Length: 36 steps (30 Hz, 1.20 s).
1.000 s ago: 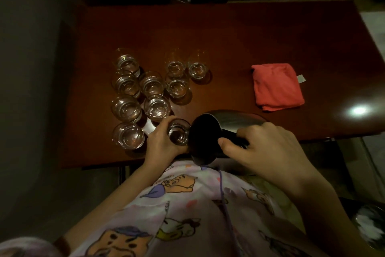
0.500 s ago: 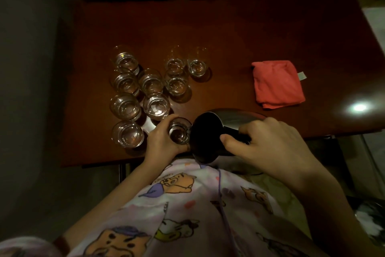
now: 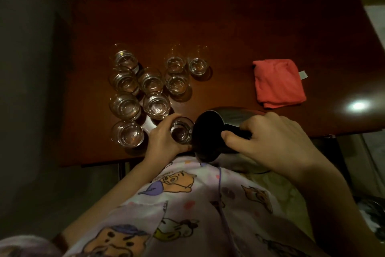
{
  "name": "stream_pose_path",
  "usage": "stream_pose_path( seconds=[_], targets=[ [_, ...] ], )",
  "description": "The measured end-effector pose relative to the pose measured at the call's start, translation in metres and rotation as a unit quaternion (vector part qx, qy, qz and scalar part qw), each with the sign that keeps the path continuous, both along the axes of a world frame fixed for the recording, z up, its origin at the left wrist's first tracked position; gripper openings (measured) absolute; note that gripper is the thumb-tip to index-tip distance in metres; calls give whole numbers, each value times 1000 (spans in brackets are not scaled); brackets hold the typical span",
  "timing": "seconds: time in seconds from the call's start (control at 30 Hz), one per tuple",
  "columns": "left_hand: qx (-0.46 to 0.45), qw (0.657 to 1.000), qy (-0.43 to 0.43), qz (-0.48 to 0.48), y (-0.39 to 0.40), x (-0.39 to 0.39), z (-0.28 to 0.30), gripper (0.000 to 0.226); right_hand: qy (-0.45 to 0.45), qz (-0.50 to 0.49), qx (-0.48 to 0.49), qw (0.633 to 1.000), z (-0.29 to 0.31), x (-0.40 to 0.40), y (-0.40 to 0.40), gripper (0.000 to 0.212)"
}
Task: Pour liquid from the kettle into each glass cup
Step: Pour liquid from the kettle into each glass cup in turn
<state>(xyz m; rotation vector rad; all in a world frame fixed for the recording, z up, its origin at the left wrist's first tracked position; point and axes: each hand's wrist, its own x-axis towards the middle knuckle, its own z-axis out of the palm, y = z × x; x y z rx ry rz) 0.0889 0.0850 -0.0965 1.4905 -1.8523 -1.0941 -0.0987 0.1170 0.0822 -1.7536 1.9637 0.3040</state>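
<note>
kettle [image 3: 210, 134]: dark steel, tipping toward 9 o'clock, open mouth touching the held cup's rim.
held cup [image 3: 180, 131]: clear glass, sitting upright at the table's near edge.
other cups [image 3: 145, 90]: nine, standing clustered toward 11 o'clock, holding liquid.

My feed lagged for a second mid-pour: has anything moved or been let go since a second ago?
Almost nothing changed. The left hand still grips the glass cup at the table's near edge, and the right hand still holds the tilted kettle by its handle, mouth against the cup. Nothing was let go. The nine other glasses and the red cloth stayed put.
</note>
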Motion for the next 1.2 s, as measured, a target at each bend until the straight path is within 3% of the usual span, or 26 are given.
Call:
stream_pose_path(
  seconds=[1.2],
  targets=[
    [27,1000,14,-2,-9,-2,-16,79,-10,10,6,1000,-1,0,-7,58]
  ],
)
